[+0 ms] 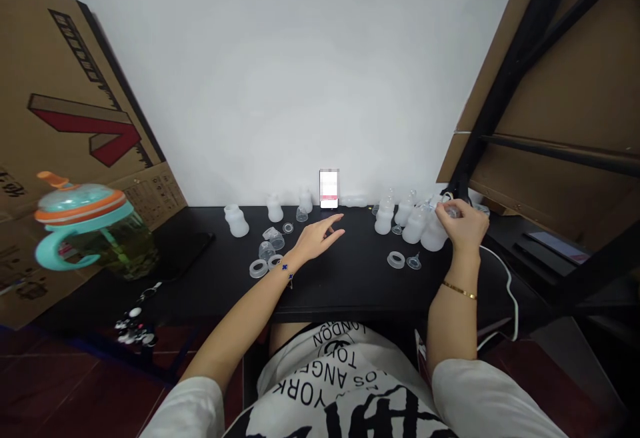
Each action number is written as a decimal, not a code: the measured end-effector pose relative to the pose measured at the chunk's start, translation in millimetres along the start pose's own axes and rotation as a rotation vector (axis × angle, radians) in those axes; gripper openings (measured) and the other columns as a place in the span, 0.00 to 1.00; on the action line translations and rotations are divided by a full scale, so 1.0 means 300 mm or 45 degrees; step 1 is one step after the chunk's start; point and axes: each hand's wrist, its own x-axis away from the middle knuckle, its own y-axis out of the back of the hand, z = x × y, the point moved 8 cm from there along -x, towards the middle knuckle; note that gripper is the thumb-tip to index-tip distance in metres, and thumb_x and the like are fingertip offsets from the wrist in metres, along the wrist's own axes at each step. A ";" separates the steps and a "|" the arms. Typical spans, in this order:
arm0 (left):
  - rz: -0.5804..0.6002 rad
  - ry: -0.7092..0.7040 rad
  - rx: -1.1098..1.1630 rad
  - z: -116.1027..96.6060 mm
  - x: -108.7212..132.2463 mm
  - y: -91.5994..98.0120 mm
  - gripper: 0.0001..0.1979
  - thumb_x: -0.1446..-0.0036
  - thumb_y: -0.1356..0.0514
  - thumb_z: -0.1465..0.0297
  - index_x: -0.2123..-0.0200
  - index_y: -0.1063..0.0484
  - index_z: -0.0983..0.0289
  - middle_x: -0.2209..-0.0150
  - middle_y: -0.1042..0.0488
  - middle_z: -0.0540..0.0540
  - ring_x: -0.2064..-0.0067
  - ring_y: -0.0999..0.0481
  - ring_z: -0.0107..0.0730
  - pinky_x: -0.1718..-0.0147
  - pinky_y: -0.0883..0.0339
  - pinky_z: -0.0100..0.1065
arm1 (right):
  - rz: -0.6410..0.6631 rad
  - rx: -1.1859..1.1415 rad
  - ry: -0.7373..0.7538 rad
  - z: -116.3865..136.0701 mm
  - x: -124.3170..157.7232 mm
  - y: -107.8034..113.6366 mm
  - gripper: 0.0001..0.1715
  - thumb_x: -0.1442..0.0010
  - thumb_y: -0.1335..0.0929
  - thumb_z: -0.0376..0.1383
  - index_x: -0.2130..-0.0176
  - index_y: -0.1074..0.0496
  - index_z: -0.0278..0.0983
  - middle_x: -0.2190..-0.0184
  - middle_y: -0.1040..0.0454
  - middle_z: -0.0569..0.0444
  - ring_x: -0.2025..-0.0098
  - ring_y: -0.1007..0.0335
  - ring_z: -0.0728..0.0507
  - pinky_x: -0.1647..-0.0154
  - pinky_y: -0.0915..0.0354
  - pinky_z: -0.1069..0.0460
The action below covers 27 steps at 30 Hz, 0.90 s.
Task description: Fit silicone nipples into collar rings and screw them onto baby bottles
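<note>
My left hand (316, 237) lies on the black table (345, 278) with its fingers stretched out, holding nothing. A phone (329, 189) stands against the wall just beyond it. My right hand (463, 221) is closed round the top of a translucent white bottle (433, 236) at the right of the table, with a small clear part pinched in its fingers. Other white bottles (385, 217) stand to the left of that one. A white ring (395, 260) and a clear teat (413, 263) lie in front of them.
More bottles (236, 220), clear caps (273, 237) and rings (259, 269) are scattered at the left. A teal-and-orange handled cup (93, 230) stands at far left before cardboard boxes (65, 111). A black rack (550, 145) and white cable (507, 285) are on the right.
</note>
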 end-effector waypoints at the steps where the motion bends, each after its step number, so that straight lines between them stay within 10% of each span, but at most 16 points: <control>1: 0.003 0.007 -0.005 -0.001 0.001 0.000 0.28 0.32 0.49 0.50 0.36 0.35 0.57 0.53 0.20 0.54 0.64 0.22 0.33 0.59 0.28 0.34 | 0.022 0.042 -0.011 -0.004 0.003 -0.007 0.15 0.45 0.32 0.45 0.72 0.22 0.37 0.81 0.29 0.52 0.76 0.35 0.43 0.71 0.44 0.50; 13: 0.032 0.010 -0.051 -0.013 -0.001 0.000 0.23 0.32 0.48 0.53 0.41 0.29 0.59 0.59 0.20 0.52 0.66 0.22 0.31 0.62 0.31 0.32 | 0.361 0.264 -0.122 -0.042 0.014 -0.072 0.17 0.45 0.29 0.49 0.71 0.20 0.39 0.76 0.22 0.47 0.71 0.30 0.37 0.71 0.48 0.49; 27: 0.028 0.006 -0.069 -0.010 -0.003 -0.004 0.23 0.31 0.48 0.53 0.43 0.28 0.59 0.57 0.20 0.52 0.64 0.21 0.31 0.63 0.32 0.32 | 0.217 0.061 -0.119 -0.045 0.015 -0.054 0.22 0.41 0.32 0.51 0.66 0.18 0.38 0.71 0.19 0.49 0.71 0.30 0.41 0.67 0.41 0.50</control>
